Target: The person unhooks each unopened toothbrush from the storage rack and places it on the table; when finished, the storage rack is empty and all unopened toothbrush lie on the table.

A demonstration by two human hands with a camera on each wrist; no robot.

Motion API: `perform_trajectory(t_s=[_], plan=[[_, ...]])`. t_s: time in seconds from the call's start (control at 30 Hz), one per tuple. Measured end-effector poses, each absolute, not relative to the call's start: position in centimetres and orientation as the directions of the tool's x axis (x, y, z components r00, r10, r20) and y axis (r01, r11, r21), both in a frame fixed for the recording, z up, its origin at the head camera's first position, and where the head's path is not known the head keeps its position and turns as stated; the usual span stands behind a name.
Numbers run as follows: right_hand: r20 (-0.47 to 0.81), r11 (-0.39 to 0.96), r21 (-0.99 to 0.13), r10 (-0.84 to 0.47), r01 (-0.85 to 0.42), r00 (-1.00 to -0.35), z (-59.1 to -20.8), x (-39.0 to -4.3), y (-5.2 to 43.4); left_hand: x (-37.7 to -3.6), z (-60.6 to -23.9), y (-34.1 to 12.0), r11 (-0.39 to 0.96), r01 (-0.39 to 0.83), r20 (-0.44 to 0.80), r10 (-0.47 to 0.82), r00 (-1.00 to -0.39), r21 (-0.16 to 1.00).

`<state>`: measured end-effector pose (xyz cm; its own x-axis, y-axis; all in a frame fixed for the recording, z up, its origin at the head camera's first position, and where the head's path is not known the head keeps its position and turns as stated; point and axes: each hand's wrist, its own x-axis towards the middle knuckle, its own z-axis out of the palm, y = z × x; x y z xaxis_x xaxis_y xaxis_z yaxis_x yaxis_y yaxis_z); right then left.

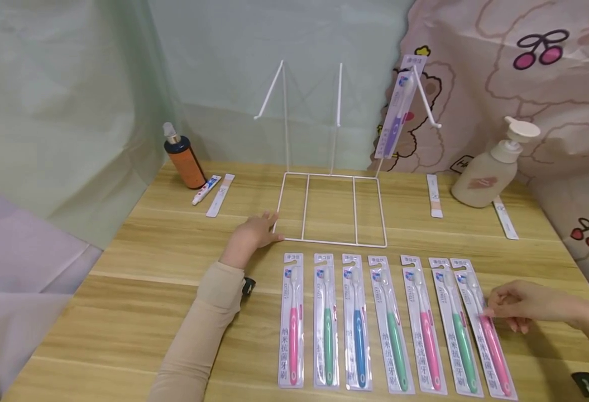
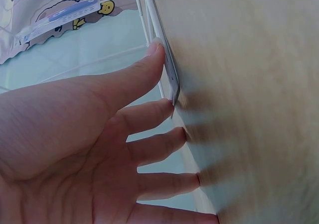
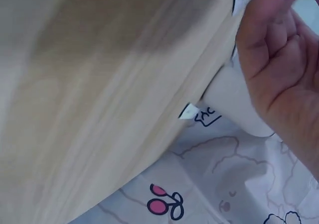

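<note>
Left hand (image 1: 250, 235) lay flat, fingers straight, steadying the wire rack (image 1: 331, 209) at its near-left corner; right hand (image 1: 517, 306) pinched the far-right pink toothbrush pack (image 1: 484, 326) on the table (image 1: 138, 290); it seemed best lifted by its edge.

The seven toothbrush packs (image 1: 374, 324) lying in a row on the tabletop (image 1: 148, 262) each carried a vertical column of Chinese characters down the lower card; on the leftmost pack (image 1: 292, 321) it read 纳米抗菌牙刷. Each card also bore a short header line of characters at the top and a small blue mark beneath it, both too small to read. The pack hanging on the wire rack (image 1: 398, 111) had a similar header, also unreadable. Print on the small tube (image 1: 206, 190) and the flat strips (image 1: 434, 195) could not be made out. The wrist views showed no legible text.
</note>
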<state>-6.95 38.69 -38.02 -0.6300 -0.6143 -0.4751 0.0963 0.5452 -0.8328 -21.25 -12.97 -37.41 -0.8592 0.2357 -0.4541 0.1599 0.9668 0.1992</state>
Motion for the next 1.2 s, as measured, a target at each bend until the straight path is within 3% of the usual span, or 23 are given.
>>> perform_trajectory(t_s=[0.33,0.5,0.87,1.2], plan=[[-0.284,0.604,-0.788,-0.527,-0.118,-0.801,-36.9,-11.7,37.3,-21.0,-37.4,-13.1,0.967,0.148,-0.458,0.229,-0.859,0.206],[-0.263,0.649,-0.758,-0.39,-0.061,-0.883,-36.0,-14.2,35.6,-21.0,-37.3,-13.0,0.968,0.143,-0.459,0.225,-0.859,0.207],[-0.147,0.612,-0.787,-0.308,-0.077,-0.94,-35.0,-20.6,32.6,-21.1,-37.2,-13.2,0.97,0.13,-0.459,0.214,-0.862,0.207],[-0.101,0.605,-0.796,-0.097,0.021,-0.99,-34.0,-25.8,29.4,-21.1,-37.4,-13.1,0.967,0.138,-0.452,0.222,-0.864,0.213]])
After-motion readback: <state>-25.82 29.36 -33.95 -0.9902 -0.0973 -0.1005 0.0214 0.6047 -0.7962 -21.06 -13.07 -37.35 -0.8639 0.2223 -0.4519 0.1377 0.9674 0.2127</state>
